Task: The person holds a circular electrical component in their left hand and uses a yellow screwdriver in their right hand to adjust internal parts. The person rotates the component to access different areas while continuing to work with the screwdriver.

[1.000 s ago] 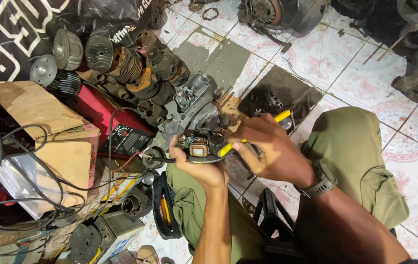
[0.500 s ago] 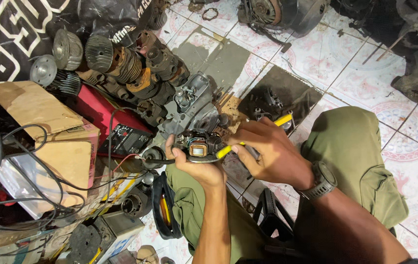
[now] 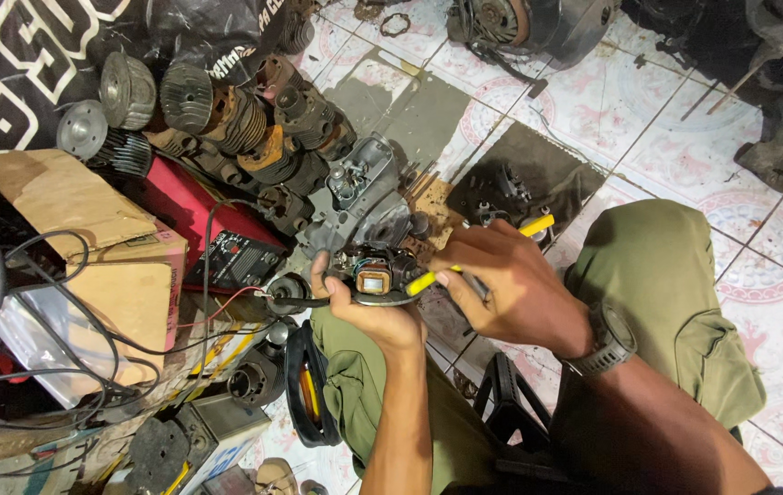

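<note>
Left hand (image 3: 382, 316) fingers closed under stator plate (image 3: 375, 275), steadying it mid-frame; right hand (image 3: 510, 289) fingers pinched on yellow-handled screwdriver (image 3: 432, 278), tip angled toward its coil.

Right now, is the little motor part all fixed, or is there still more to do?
Not fixed yet. Already done: the coil part is off any engine and sits in the left hand. In hand: the right hand presses a yellow-handled tool against it. Left: the grey engine block on the floor still lies open, with loose wires trailing from the part.
</note>
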